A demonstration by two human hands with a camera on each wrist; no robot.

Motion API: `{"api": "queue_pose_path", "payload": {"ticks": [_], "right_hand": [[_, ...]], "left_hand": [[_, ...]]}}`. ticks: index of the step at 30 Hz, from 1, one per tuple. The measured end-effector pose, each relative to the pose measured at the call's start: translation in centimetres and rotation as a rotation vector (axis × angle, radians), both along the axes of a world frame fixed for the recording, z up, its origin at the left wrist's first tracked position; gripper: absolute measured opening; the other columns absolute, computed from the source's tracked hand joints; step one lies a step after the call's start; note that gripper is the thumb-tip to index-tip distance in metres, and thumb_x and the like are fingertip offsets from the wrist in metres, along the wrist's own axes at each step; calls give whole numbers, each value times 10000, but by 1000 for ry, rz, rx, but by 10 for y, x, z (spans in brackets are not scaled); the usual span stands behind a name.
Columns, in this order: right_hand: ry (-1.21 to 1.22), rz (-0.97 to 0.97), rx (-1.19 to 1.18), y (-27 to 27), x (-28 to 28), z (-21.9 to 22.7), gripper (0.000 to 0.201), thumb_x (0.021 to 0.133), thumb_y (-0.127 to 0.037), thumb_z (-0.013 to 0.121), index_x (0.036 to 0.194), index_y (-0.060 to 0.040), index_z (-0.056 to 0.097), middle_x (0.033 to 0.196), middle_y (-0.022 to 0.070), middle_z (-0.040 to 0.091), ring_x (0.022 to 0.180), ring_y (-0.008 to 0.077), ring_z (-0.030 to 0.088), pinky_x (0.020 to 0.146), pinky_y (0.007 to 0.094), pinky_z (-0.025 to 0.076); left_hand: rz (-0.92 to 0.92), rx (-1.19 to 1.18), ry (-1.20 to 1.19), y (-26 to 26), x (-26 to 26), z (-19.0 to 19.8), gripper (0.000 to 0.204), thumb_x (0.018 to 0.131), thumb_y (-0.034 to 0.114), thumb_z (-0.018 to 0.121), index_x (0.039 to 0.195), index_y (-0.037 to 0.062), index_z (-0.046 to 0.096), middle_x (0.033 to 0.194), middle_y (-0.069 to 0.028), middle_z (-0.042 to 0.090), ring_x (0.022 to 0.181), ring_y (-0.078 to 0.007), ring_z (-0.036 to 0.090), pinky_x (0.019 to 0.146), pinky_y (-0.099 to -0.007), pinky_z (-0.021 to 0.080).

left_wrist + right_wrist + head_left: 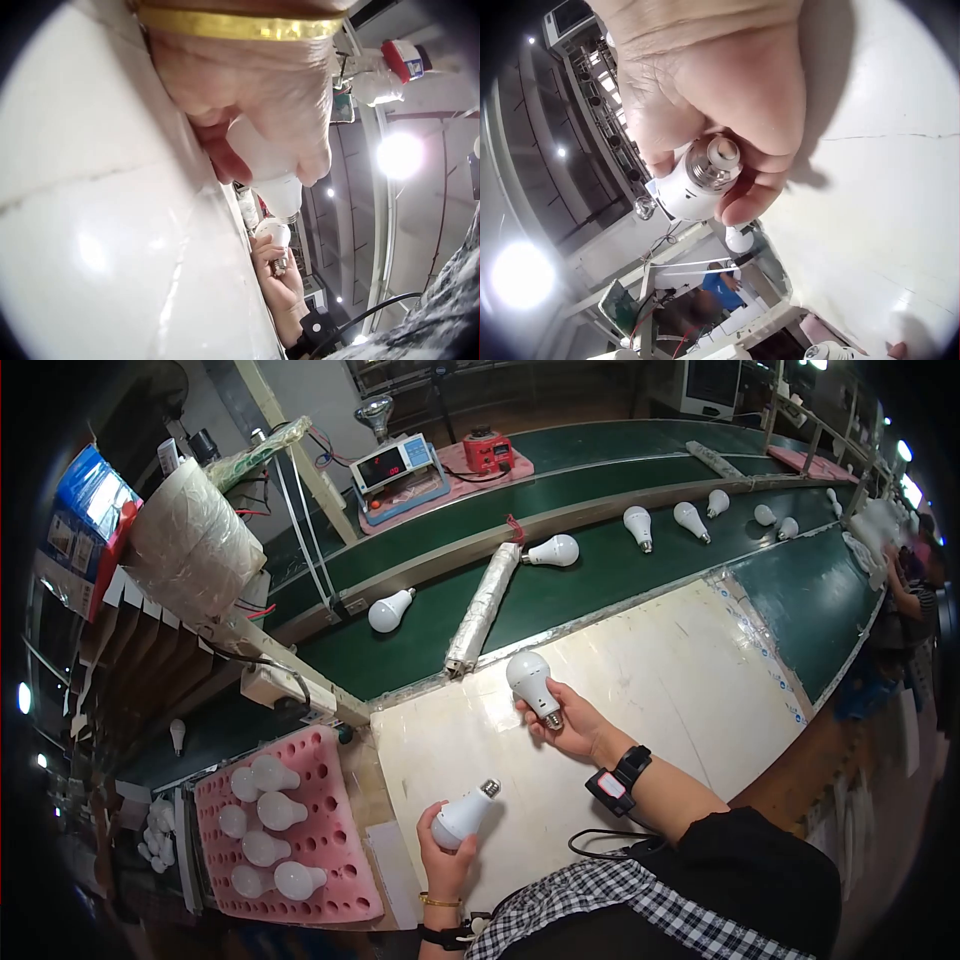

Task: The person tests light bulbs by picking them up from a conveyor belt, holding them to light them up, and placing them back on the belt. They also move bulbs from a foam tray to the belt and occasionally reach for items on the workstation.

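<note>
Hands (575,725) around two bulbs (531,682)

Bright overhead lamps, lens flare, fisheye edges, dark corners

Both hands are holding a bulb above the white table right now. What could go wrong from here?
1. The right hand grips its bulb only near the screw base, globe up, so it might slip onto the table.
2. The left hand holds its bulb close by; the two bulbs could knock together.
</note>
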State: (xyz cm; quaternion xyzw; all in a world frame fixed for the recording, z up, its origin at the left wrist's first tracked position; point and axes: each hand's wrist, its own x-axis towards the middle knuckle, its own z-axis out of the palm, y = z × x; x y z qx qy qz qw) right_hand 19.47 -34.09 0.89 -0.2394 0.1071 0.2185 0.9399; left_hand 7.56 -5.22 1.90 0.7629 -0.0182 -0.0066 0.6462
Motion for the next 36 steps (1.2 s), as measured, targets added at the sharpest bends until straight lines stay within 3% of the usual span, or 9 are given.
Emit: {"api": "queue_pose_path", "payload": {"ticks": [1, 5, 13, 36], "right_hand": [[-77, 51, 44, -1, 2, 0, 475, 1037, -408, 307, 1223, 5, 451, 964, 94, 597, 729, 146, 572, 654, 273, 535], [-1, 8, -96, -1, 5, 5, 482, 1042, -421, 283, 1212, -5, 457, 955, 96, 593, 718, 152, 570, 624, 274, 523], [-55, -2, -197, -1, 3, 2, 173, 927, -170, 531, 1042, -59, 465, 831, 64, 548, 614, 115, 505, 537, 243, 438], [-84, 4, -163, 0, -3, 10, 200, 915, -193, 561, 1036, -88, 441, 818, 44, 532, 571, 94, 465, 469, 218, 375]], "left_hand": [[-3, -19, -3, 0, 0, 1, 691, 733, 118, 690, 1336, 52, 361, 1281, -141, 486, 1122, -241, 513, 935, -344, 464], [-7, -22, -7, 1, 0, 0, 684, 735, 102, 686, 1336, 53, 362, 1281, -143, 485, 1122, -241, 512, 937, -344, 464], [-12, -32, -12, 2, 0, -3, 682, 732, 85, 680, 1336, 58, 365, 1284, -140, 481, 1119, -239, 513, 933, -340, 469], [4, -51, -4, 1, 0, -2, 649, 731, 69, 721, 1297, 47, 403, 1283, -117, 493, 1112, -231, 529, 920, -343, 480]]}}
